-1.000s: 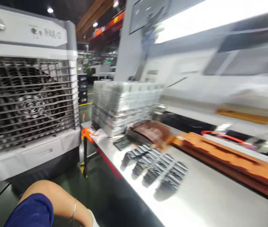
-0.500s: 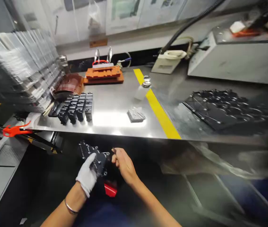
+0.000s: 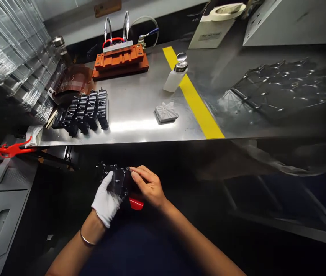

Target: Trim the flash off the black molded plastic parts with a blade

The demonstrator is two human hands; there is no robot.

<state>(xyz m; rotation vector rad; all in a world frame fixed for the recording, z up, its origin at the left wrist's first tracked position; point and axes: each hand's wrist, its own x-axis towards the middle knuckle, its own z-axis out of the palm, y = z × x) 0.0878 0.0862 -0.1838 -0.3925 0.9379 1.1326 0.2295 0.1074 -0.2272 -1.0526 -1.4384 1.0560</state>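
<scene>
Holding the part (image 3: 119, 179) in my gloved left hand (image 3: 107, 201), I have it in front of the surface (image 3: 134, 96), just off its near edge. My left grip is clamped on it, the white thumb lying across its face. The part is black and plate-like, with an uneven outline and a smooth, dull middle. Thin raised lines cross it, and small bright metallic spots dot its face and edges. Little round lugs stick out at its right-hand corners, and its left end looks more crowded with bumps. It sits tilted.

My bare right hand (image 3: 150, 186) is at the part's upper right corner, thumb and forefinger tips close together there; I cannot tell whether they pinch anything. A red piece (image 3: 136, 204) shows just below, between my hands.

On the surface, black blocks (image 3: 88, 112) stand in close rows at the left, near an orange fixture (image 3: 121, 61). A pale wrapped pad (image 3: 166, 112) lies to their right, a bottle (image 3: 174, 80) behind it, beside the yellow tape (image 3: 199, 111).
</scene>
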